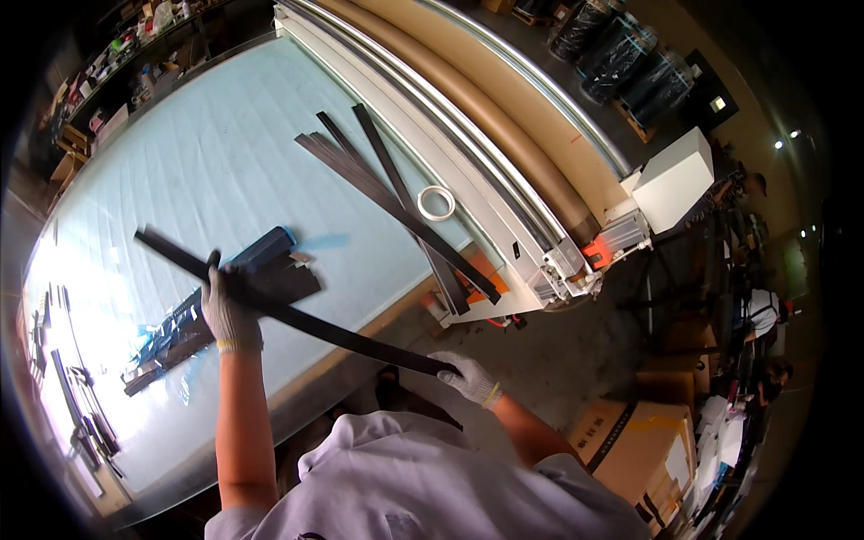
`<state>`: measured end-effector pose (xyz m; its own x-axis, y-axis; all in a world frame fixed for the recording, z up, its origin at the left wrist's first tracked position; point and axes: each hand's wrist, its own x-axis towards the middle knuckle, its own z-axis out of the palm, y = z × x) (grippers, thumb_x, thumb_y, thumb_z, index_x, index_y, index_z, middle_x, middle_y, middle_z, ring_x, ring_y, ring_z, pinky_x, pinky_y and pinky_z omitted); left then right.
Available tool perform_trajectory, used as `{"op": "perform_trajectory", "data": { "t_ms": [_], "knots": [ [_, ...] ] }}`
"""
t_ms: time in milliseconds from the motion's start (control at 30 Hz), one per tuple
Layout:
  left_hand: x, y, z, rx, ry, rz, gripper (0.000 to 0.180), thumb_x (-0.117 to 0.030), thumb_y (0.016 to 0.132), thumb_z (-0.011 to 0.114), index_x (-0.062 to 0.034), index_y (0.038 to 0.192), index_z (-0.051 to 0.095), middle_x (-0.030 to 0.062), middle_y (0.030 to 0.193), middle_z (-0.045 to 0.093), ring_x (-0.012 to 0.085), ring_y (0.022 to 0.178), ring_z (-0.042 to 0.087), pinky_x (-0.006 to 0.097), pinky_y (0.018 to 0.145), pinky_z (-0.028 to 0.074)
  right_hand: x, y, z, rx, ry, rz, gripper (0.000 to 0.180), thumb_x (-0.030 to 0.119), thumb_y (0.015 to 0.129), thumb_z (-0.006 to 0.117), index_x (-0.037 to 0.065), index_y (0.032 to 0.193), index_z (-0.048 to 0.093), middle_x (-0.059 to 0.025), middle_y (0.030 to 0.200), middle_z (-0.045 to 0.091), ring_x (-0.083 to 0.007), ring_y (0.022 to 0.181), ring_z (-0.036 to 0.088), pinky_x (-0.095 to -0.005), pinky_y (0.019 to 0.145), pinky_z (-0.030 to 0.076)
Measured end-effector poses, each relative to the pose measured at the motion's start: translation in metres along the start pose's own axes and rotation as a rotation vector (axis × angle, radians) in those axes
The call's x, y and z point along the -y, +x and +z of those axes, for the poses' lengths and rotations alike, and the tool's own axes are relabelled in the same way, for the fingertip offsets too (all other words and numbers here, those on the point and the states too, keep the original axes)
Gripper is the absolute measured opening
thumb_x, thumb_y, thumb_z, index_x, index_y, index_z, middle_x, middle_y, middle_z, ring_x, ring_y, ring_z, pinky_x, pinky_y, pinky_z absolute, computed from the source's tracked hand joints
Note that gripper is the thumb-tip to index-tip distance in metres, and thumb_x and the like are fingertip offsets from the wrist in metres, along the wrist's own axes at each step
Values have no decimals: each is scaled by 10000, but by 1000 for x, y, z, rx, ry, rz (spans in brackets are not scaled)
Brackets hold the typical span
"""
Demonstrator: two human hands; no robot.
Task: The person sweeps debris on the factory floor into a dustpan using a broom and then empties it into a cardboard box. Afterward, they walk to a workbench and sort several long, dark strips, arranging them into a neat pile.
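A long black strip point(351, 338) runs slantwise in front of me, held at two places. My left hand point(229, 310), in a pale knitted glove, is closed around it left of its middle. At its near right end my right hand point(468, 378), gloved the same way, grips the tip, out past the table edge. Beneath the strip on the table lies a bundle of dark strips point(184, 315) partly wrapped in blue film. Further right, several long black strips point(396, 202) lie crossed over one another.
The large pale table point(225, 126) fills the left side. A white tape roll point(436, 203) lies beside a machine with a long brown roller point(486, 108). More thin strips point(81, 405) lie at the table's left edge. Cardboard boxes point(630, 450) stand at my right. People are in the right background.
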<state>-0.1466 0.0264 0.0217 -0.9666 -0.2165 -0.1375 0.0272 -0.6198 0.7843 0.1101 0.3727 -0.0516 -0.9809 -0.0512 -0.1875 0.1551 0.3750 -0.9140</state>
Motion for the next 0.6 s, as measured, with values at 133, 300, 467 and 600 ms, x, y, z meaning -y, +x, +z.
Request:
{"op": "perform_trajectory", "data": {
  "t_ms": [133, 300, 467, 600],
  "knots": [
    [-22, 17, 123, 371, 177, 2, 522, -338, 1028, 472, 12, 1408, 398, 120, 1124, 589, 213, 1075, 578, 322, 926, 468, -3, 12, -17, -136, 244, 193, 403, 142, 870, 686, -39, 1215, 580, -120, 1124, 646, -146, 940, 616, -281, 868, 478],
    [15, 27, 145, 349, 459, -8, 663, -391, 969, 565, -10, 1466, 346, 146, 1386, 514, 235, 1243, 509, 356, 1018, 412, -28, 87, -34, -504, 140, 57, 405, 103, 887, 635, -32, 1263, 567, -106, 1152, 643, -160, 905, 623, -279, 789, 509],
    [66, -37, 35, 475, 628, -290, 400, -294, 979, 571, 0, 1250, 576, 78, 1118, 651, 169, 994, 632, 300, 872, 489, -57, 157, -42, -616, -60, 58, 341, 54, 847, 653, 21, 1185, 627, -136, 1046, 685, -198, 903, 648, -337, 818, 509],
    [55, -97, -74, 216, 729, -410, 374, -221, 970, 561, 24, 1251, 588, 119, 1084, 687, 178, 1000, 633, 312, 903, 481, -53, 170, -37, -652, -117, 126, 324, 19, 811, 614, 11, 1132, 656, -115, 1000, 700, -193, 910, 649, -327, 816, 506]
  ]
}}
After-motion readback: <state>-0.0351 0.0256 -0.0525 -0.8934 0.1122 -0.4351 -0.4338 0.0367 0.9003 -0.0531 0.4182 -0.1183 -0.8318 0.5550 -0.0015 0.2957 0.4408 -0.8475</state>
